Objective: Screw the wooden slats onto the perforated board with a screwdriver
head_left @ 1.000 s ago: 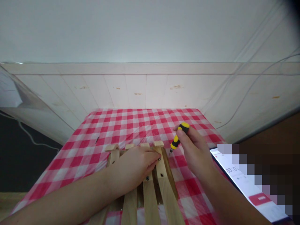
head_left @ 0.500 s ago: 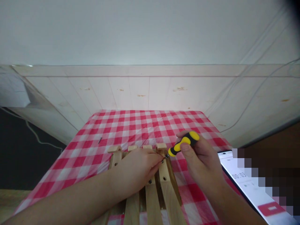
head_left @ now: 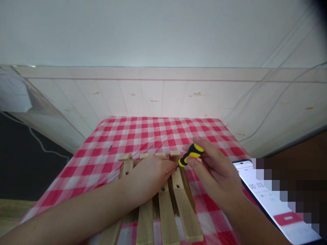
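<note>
A slatted wooden rack with dark screws lies on the red-and-white checked tablecloth. My left hand rests on the slats, its fingertips pinched at a screw spot on the right-hand slat; what they hold is too small to see. My right hand grips a yellow-and-black screwdriver. The screwdriver's tip points left and meets my left fingertips at the slat.
A phone with a timer on its screen lies at the right edge of the cloth. A small dark screw lies loose on the cloth to the left. Pale floorboards and a white wall lie beyond; thin cables run at the right.
My right hand has tilted the screwdriver from pointing down to pointing left and brought its tip to my left fingertips on the slat. My left hand has stayed on the rack.
</note>
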### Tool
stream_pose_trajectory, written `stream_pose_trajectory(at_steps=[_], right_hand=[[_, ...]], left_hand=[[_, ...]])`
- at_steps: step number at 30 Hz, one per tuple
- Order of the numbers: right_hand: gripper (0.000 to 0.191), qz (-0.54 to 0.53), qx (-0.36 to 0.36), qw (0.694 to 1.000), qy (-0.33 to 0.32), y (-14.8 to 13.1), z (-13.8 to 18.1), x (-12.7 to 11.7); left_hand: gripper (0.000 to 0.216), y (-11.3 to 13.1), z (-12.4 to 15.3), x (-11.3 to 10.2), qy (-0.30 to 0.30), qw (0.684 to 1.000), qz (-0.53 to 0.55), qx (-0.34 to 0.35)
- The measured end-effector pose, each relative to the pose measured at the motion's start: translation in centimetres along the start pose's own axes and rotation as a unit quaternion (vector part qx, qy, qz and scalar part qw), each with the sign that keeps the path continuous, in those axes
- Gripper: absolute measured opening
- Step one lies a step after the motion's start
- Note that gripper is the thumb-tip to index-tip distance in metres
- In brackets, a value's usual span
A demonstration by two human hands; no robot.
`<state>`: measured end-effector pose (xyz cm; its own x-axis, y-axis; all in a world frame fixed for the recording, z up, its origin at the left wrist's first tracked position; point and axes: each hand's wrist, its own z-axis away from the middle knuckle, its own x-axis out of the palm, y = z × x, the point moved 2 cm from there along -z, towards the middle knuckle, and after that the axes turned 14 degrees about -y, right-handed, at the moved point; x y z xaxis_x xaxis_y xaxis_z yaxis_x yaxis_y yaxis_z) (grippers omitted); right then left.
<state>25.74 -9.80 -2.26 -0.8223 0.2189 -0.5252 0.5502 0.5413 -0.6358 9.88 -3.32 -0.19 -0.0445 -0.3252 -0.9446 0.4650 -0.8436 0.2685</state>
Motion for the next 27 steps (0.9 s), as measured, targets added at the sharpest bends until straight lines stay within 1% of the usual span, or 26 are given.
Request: stream_pose_trajectory(at_steps=[3,5,8,12,13,14,15,17,19,20,22,24,27], right_hand=[[0.059,0.028,-0.025,0.999,-0.026,-0.8,-0.1,-0.4],[0.056,0.048,-0.035,0.998,-0.018,-1.2,-0.3,-0.7],[0.047,0.07,-0.042,0.996,0.021,-1.1,-0.7,-0.6],[0.026,0.051,-0.027,0.993,0.103,-0.5,-1.6,-0.4],[0.022,0.065,-0.019,0.992,0.11,-0.7,-1.9,-0.5],[0.018,0.093,-0.015,0.991,0.099,-1.0,-2.2,-0.5],[0.015,0.129,-0.02,0.989,0.07,-1.6,-2.6,-0.6],[0.013,0.196,-0.055,0.979,-0.018,-3.2,-3.2,-0.6],[0.016,0.23,-0.092,0.965,-0.091,-4.7,-3.7,-0.6],[0.017,0.239,-0.101,0.96,-0.107,-5.3,-3.8,-0.7],[0.015,0.258,-0.092,0.955,-0.113,-5.8,-4.2,-0.9],[0.011,0.264,-0.072,0.955,-0.117,-5.7,-4.5,-1.3],[0.005,0.24,-0.05,0.96,-0.137,-5.0,-4.8,-1.8]], left_hand=[[0.025,0.3,0.1,-0.1,0.008,1.0,-0.004,-0.01],[0.026,0.5,0.1,-0.2,0.015,0.999,0.001,-0.031],[0.025,0.6,0.2,-0.3,0.012,0.998,0.014,-0.059],[0.02,0.3,0.1,-0.1,-0.021,0.998,0.028,-0.056],[0.019,0.3,0.0,-0.1,-0.024,0.998,0.03,-0.055],[0.019,0.2,0.0,-0.1,-0.025,0.998,0.032,-0.055],[0.019,0.2,0.0,-0.2,-0.021,0.997,0.036,-0.057],[0.022,0.4,0.0,-0.3,-0.006,0.997,0.048,-0.064],[0.025,0.6,0.1,-0.3,0.011,0.996,0.059,-0.067],[0.026,0.6,0.2,-0.3,0.019,0.996,0.06,-0.068],[0.025,0.6,0.1,-0.1,0.025,0.996,0.061,-0.067],[0.023,0.4,0.0,0.2,0.021,0.996,0.066,-0.052],[0.019,-0.1,-0.3,0.6,0.01,0.997,0.059,-0.038]])
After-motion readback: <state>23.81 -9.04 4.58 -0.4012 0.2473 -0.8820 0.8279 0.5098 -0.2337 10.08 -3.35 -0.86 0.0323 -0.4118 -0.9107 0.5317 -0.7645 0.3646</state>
